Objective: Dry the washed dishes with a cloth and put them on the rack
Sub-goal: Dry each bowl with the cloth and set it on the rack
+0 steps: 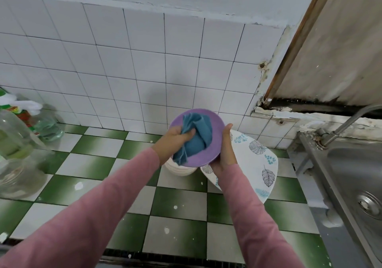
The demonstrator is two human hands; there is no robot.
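Note:
A purple plate point(215, 139) is held tilted up over the checkered counter, its face toward me. My right hand point(226, 154) grips its right rim from the side and behind. My left hand point(174, 141) holds a bunched blue cloth point(197, 137) and presses it against the plate's face. Below the plate stands a white bowl point(179, 169), partly hidden by my hands. A large white plate with leaf prints point(256, 164) lies on the counter to the right, partly under my right forearm. No rack is in view.
The green-and-white tiled counter point(177, 205) runs to a white tiled wall point(144, 71). Clear glass jars and bottles point(18, 158) stand at the left. A steel sink point(355, 176) with a tap point(349, 123) sits at the right edge.

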